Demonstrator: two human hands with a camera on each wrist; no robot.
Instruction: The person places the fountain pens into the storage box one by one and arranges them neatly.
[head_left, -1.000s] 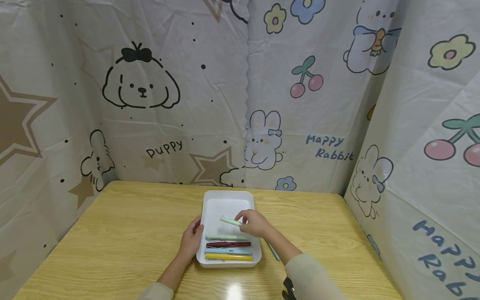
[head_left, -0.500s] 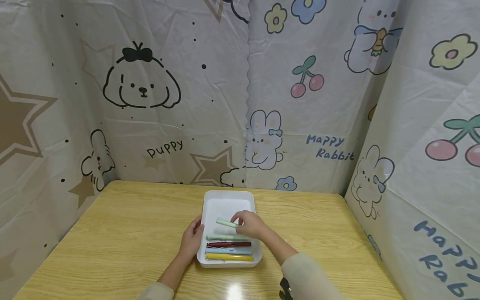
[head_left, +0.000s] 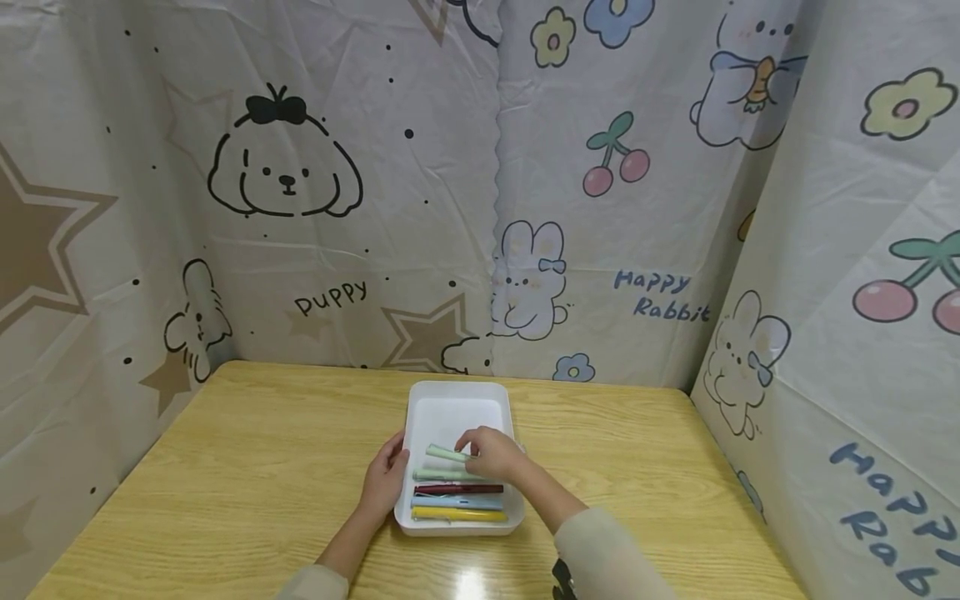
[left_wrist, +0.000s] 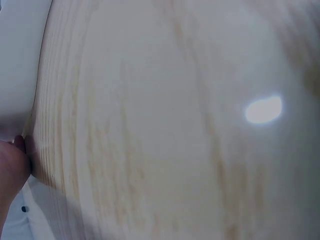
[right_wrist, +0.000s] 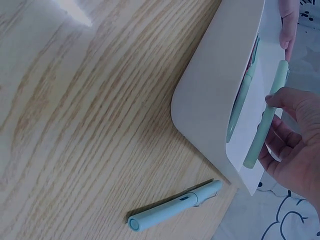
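My right hand (head_left: 495, 454) pinches a light green pen (right_wrist: 258, 140) between thumb and fingers, over the white tray (head_left: 459, 408). Below it in the head view, a second light green pen (head_left: 450, 475) lies crosswise in the tray. Nearer me in the same tray are a dark red pen (head_left: 457, 489), a light blue pen (head_left: 442, 502) and a yellow pen (head_left: 459, 515), side by side. At the tray's left side, my left hand (head_left: 384, 475) holds the wall, thumb by the rim. Only part of that hand shows in the left wrist view.
Another light blue pen (right_wrist: 170, 206) lies on the wooden table (head_left: 300, 467), to the right of the tray; my right arm mostly hides that spot in the head view. Printed cloth (head_left: 420, 208) hangs around the table's back and sides.
My right hand has moved left and toward me with the light green pen, bringing it close to the other green one. The left hand and the tray stay in place.
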